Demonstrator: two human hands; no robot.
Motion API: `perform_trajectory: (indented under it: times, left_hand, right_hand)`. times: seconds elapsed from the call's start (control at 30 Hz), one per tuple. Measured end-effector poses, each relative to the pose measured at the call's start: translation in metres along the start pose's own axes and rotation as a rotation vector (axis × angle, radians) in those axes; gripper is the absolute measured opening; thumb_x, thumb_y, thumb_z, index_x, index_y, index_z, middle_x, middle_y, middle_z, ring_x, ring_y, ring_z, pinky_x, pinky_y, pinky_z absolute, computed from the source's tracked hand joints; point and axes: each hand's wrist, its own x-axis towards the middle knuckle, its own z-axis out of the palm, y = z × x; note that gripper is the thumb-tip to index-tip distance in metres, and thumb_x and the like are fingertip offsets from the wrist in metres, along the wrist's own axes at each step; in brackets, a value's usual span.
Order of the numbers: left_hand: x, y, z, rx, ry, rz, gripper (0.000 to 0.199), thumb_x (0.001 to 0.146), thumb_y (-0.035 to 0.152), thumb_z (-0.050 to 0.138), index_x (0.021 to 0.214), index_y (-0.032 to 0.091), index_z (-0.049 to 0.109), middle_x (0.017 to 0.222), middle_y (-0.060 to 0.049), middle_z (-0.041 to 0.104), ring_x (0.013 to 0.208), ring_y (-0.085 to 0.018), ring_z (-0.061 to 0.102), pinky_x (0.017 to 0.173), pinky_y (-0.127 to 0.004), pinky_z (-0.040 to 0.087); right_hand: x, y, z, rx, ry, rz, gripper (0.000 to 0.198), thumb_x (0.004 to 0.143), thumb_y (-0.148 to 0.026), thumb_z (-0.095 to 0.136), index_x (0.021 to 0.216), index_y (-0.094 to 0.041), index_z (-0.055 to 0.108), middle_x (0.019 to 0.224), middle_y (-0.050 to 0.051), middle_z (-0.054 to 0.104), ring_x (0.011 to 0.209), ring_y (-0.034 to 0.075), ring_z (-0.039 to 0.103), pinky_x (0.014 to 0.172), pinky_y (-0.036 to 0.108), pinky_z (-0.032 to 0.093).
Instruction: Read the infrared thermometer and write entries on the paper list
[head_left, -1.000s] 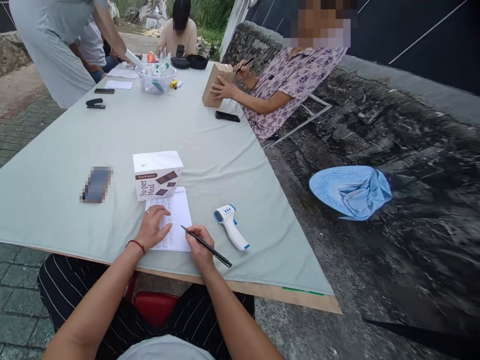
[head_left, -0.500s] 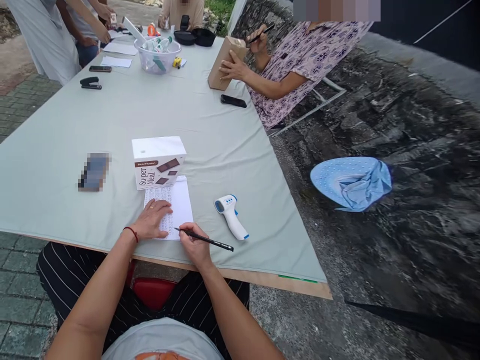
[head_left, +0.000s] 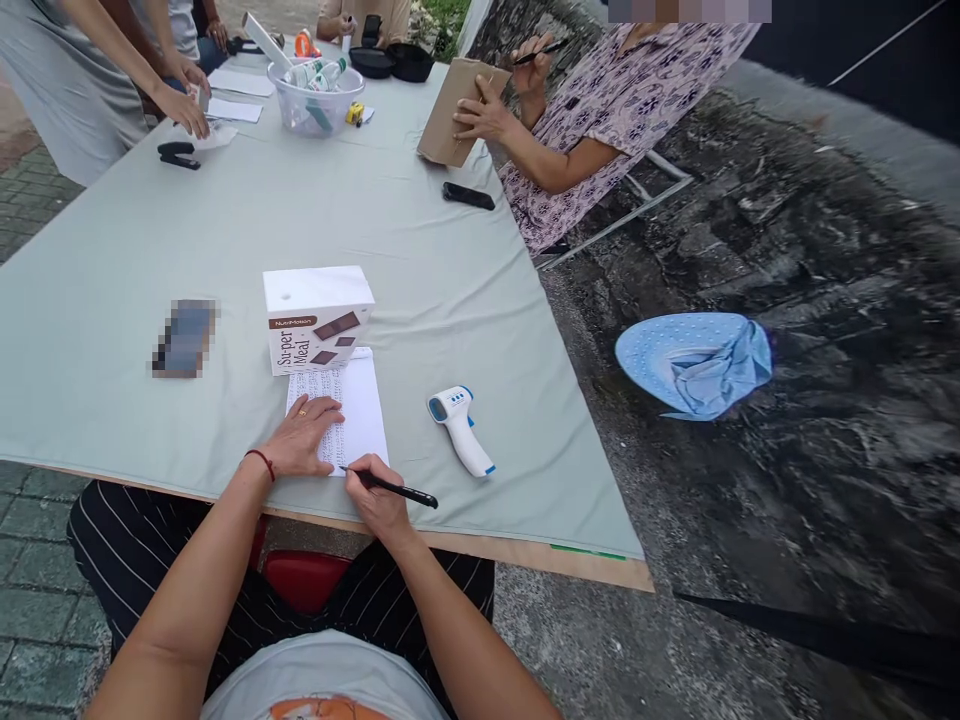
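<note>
My right hand [head_left: 377,497] grips a black pen [head_left: 401,489], its tip at the lower part of a white sheet of paper [head_left: 365,410]. Small handwriting in narrow columns covers the sheet's left side; its right side is blank. Flat on the left part of the sheet lies my left hand [head_left: 304,437], fingers spread, with a ring and a red wrist cord. Just beyond the sheet stands a white "Super Meal" box [head_left: 319,320], at the paper's far edge. A white and blue infrared thermometer [head_left: 461,430] lies to the right of my right hand.
On the cloth-covered table [head_left: 525,450] are a blurred phone [head_left: 184,340] at left, a stapler [head_left: 178,155], a basin with bottles [head_left: 315,105] and a black phone [head_left: 468,196]. A co-worker at right holds a cardboard box [head_left: 461,115] and a pen. Off the table's right side is a blue hat [head_left: 694,365].
My right hand and pen have shifted slightly left, towards my left hand. The co-worker's cardboard box has tilted. At far left, another person's hands have reached down over the table near the stapler.
</note>
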Motion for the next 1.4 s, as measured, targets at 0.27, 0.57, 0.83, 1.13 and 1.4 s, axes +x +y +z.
perform_trajectory:
  times: [0.27,0.57,0.83,1.13,1.4]
  left_hand:
    - [0.000,0.000,0.000,-0.039,0.031,-0.001,0.070,0.055,0.027,0.078,0.120,0.021,0.054,0.136,-0.014,0.049,0.135,-0.035,0.040,0.118,-0.060,0.014]
    - [-0.001,0.003,-0.003,0.053,-0.026,-0.013,0.071,0.058,0.029,0.076,0.124,0.023,0.050,0.139,-0.015,0.047,0.137,-0.034,0.037,0.117,-0.060,0.015]
    - [-0.001,0.007,-0.007,0.076,-0.064,-0.051,0.070,0.059,0.030,0.075,0.123,0.020,0.049,0.140,-0.017,0.046,0.138,-0.034,0.036,0.118,-0.060,0.013]
    - [-0.001,0.011,-0.010,0.112,-0.097,-0.075,0.069,0.061,0.030,0.074,0.124,0.021,0.047,0.142,-0.016,0.045,0.140,-0.032,0.034,0.119,-0.058,0.014]
    - [0.003,0.009,-0.008,0.109,-0.097,-0.065,0.071,0.061,0.031,0.074,0.125,0.018,0.047,0.142,-0.017,0.044,0.140,-0.032,0.033,0.119,-0.058,0.013]
  right_hand:
    - [0.001,0.000,0.001,-0.069,-0.029,-0.051,0.015,0.077,-0.027,0.049,0.063,-0.023,0.053,0.058,-0.003,0.051,0.055,0.012,0.047,0.055,0.026,0.039]
    - [-0.001,0.007,0.005,-0.094,-0.021,-0.122,0.016,0.079,-0.024,0.048,0.063,-0.023,0.050,0.057,-0.005,0.047,0.052,0.011,0.044,0.054,0.025,0.037]
    - [0.000,0.008,0.006,-0.094,-0.031,-0.121,0.017,0.078,-0.024,0.047,0.061,-0.022,0.049,0.055,-0.004,0.046,0.052,0.011,0.042,0.052,0.025,0.036]
    - [-0.001,0.009,0.007,-0.086,-0.011,-0.118,0.015,0.076,-0.022,0.047,0.061,-0.023,0.048,0.056,-0.005,0.045,0.052,0.011,0.042,0.053,0.025,0.036]
    - [0.001,0.006,0.003,-0.028,0.020,-0.058,0.011,0.074,-0.023,0.048,0.064,-0.022,0.052,0.056,-0.005,0.048,0.051,0.011,0.044,0.052,0.024,0.037]
